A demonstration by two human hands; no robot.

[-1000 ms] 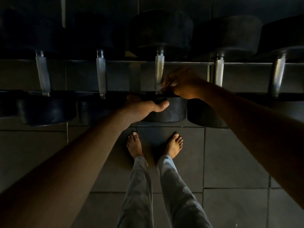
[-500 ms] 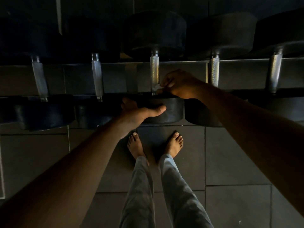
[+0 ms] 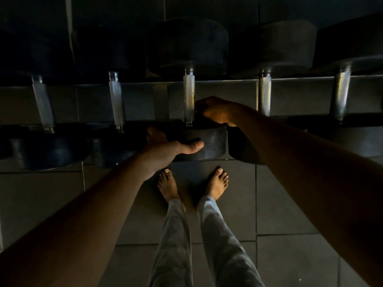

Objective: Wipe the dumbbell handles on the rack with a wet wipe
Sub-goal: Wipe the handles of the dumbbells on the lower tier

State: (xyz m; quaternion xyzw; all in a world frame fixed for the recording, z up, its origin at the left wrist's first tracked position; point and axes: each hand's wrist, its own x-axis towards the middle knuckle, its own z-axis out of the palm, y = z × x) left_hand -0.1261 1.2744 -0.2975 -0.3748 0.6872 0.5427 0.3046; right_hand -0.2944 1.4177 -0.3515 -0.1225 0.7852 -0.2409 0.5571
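The left hand (image 3: 165,150) grips the near weight (image 3: 209,141) of the middle dumbbell; its handle (image 3: 189,98) stands just left of the right hand (image 3: 215,110) — fingers curled, the wipe too dark to see.

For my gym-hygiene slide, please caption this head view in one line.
Left hand steadies the middle dumbbell's near weight; right hand works beside its knurled handle.

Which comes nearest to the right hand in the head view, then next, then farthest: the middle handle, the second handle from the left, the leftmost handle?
1. Middle handle, beside the right hand.
2. Second handle from the left.
3. Leftmost handle, far left.
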